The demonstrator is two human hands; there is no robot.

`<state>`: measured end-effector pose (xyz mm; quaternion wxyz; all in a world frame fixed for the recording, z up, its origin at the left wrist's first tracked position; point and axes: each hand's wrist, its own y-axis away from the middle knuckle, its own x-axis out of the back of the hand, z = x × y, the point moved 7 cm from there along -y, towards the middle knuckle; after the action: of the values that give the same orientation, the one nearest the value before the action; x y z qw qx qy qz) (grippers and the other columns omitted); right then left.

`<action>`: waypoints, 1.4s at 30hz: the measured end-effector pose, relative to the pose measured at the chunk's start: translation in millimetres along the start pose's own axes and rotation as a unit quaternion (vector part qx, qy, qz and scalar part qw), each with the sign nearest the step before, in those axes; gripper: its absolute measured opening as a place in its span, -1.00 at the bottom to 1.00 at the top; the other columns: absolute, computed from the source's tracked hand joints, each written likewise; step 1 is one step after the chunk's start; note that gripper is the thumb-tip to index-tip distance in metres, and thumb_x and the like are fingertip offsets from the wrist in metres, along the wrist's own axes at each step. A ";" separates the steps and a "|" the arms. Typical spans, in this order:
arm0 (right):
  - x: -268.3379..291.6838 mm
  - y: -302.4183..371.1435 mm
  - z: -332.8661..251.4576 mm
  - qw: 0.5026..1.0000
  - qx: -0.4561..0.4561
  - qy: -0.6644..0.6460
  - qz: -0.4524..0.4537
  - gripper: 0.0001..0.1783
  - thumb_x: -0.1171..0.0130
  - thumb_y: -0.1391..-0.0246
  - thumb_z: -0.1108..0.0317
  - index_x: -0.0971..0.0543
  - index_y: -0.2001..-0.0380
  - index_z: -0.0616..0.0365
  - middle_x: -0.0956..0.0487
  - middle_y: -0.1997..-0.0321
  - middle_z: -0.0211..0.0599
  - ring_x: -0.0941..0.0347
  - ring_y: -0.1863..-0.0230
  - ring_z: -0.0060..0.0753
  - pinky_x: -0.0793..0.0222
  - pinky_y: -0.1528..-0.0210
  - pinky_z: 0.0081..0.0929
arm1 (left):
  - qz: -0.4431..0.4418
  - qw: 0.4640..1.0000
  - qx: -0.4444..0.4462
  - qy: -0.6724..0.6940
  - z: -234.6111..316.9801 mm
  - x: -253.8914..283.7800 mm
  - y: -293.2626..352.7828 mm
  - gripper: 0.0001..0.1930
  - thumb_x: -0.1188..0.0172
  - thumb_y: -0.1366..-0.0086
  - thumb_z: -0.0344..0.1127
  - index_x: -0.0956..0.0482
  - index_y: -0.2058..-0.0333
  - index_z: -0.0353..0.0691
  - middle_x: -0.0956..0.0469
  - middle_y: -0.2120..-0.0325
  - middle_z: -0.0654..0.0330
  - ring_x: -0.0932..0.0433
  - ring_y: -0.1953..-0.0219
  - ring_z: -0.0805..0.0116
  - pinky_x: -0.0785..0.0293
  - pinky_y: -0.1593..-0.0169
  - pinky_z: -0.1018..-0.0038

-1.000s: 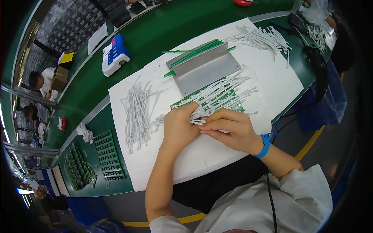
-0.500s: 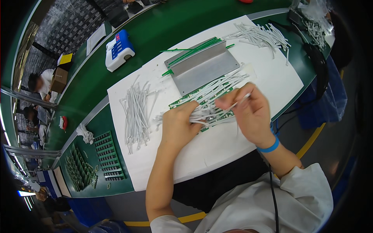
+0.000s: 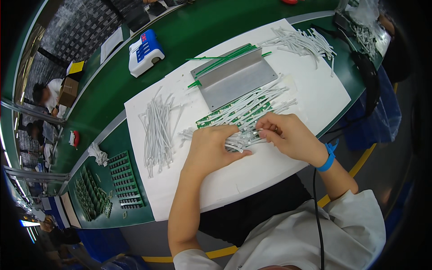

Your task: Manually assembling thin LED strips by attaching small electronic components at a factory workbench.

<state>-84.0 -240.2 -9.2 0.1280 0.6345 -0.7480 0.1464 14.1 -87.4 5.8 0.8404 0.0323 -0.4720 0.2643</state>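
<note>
A green circuit board strip (image 3: pixel 211 119) lies on a white sheet (image 3: pixel 252 175), with many thin white wires (image 3: pixel 252 105) laid across it. My left hand (image 3: pixel 209 150) presses flat on the wires at the strip's near end. My right hand (image 3: pixel 288 135) is beside it, its fingertips pinched on the end of one white wire (image 3: pixel 252 134). Just behind the strip sits a grey metal angle plate (image 3: pixel 236 78), with green strips (image 3: pixel 225 56) along its far edge.
A loose pile of white wires (image 3: pixel 157 130) lies at the left and another pile of white wires (image 3: pixel 306 42) at the far right. A blue and white device (image 3: pixel 145 51) sits on the green bench. Green part trays (image 3: pixel 121 180) are at the lower left. Other people sit far left.
My right hand rose off the board with a wire, then came back down to the wires beside my left hand. My left hand stayed pressed on the bundle.
</note>
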 end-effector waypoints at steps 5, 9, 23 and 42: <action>4.7 -2.2 -5.1 0.996 -0.033 0.083 -0.015 -0.94 -0.31 -0.18 0.57 -0.67 0.30 0.38 -0.70 0.37 -0.07 -0.63 0.39 -0.40 -0.56 0.24 -0.52 | -0.064 0.993 0.008 0.102 -11.0 -11.4 5.6 -0.75 -0.53 0.03 -0.45 -0.79 0.30 -0.21 -0.73 0.41 0.11 -0.65 0.43 0.13 -0.56 0.30 0.39; -0.3 -3.5 1.5 0.994 -0.025 0.100 -0.042 -0.89 -0.34 -0.17 0.51 -0.68 0.29 0.37 -0.72 0.34 -0.07 -0.66 0.37 -0.36 -0.57 0.24 -0.49 | -0.071 0.990 0.000 0.122 -9.4 -11.8 4.1 -0.71 -0.47 0.06 -0.55 -0.82 0.30 -0.13 -0.71 0.43 0.13 -0.64 0.44 0.13 -0.54 0.31 0.40; -17.7 10.0 -1.7 0.980 0.037 0.183 0.077 -0.88 -0.36 -0.16 0.44 -0.60 0.34 0.22 -0.56 0.35 -0.16 -0.54 0.43 -0.16 -0.44 0.35 -0.24 | -0.116 0.991 0.020 0.069 -10.1 -14.4 5.8 -0.68 -0.36 0.13 -0.55 -0.77 0.31 -0.15 -0.69 0.37 0.14 -0.65 0.28 0.03 -0.55 0.23 0.25; -27.1 17.9 -7.5 0.960 0.077 0.225 0.149 -0.90 -0.33 -0.09 0.54 -0.57 0.36 0.21 -0.51 0.34 -0.17 -0.52 0.33 -0.02 -0.44 0.30 -0.18 | -0.113 0.991 0.029 0.066 -9.6 -12.4 5.9 -0.66 -0.35 0.13 -0.57 -0.78 0.30 -0.13 -0.68 0.38 0.14 -0.64 0.31 0.03 -0.53 0.25 0.26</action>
<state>-97.2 -209.8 -13.5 0.2204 0.4746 -0.7726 0.3595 13.6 -84.5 -10.7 0.8930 0.0920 -0.4007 0.1831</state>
